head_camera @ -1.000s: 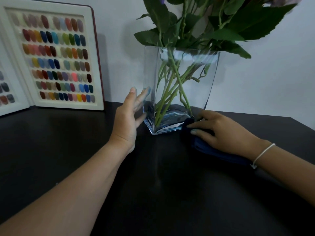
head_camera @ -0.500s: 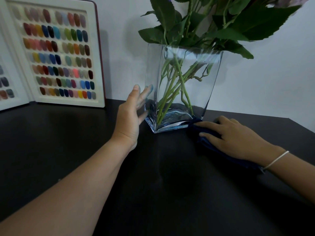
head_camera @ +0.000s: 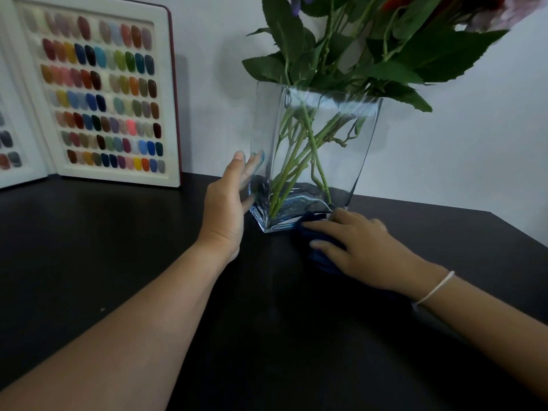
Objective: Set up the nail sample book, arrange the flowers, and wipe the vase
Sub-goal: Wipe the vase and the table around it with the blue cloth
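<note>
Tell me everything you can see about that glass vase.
The glass vase is clear, square-sided, widening toward the rim, with a thick base. It stands upright on the black table near the white wall and holds green flower stems. The left hand rests open against its left side; the right hand presses a dark blue cloth at its base.

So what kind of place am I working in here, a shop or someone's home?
Most likely a nail salon or its reception counter, though I can't be sure. An open nail sample book of painted colour tips stands against the wall, beside a glass vase of flowers on a black table.
</note>
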Demonstrator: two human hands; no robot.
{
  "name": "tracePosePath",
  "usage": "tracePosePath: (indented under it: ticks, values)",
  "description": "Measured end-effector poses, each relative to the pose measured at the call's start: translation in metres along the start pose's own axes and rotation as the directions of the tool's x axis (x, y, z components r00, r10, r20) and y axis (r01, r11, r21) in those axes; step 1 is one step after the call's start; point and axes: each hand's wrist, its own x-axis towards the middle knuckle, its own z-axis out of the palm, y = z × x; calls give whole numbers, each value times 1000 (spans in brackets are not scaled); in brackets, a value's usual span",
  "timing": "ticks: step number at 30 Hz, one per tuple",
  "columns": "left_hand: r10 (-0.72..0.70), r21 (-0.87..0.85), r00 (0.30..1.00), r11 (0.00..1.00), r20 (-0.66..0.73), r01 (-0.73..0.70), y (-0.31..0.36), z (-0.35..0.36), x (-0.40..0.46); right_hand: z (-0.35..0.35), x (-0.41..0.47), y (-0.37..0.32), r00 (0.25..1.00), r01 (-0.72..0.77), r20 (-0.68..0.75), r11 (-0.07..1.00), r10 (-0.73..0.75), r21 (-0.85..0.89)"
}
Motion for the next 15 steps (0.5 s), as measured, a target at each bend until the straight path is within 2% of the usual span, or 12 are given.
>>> tracePosePath:
  ticks: [3, 8, 11, 15]
  values:
    - [-10, -9, 1000, 1000, 7, 10, -1, 0, 0, 5, 11, -30, 995, 98, 7, 995, -99, 19]
    - [1, -3, 999, 1000, 39, -1, 0, -2, 0, 3, 11, -27, 997, 79, -8, 997, -79, -5]
    - [0, 1, 999, 1000, 47, 0, 0, -3, 0, 1, 9, -13, 999, 33, -2, 999, -33, -9]
    - [-5, -2, 999, 1000, 44, 5, -1, -4, 0, -6, -2, 30, 994, -106, 5, 994, 106, -16]
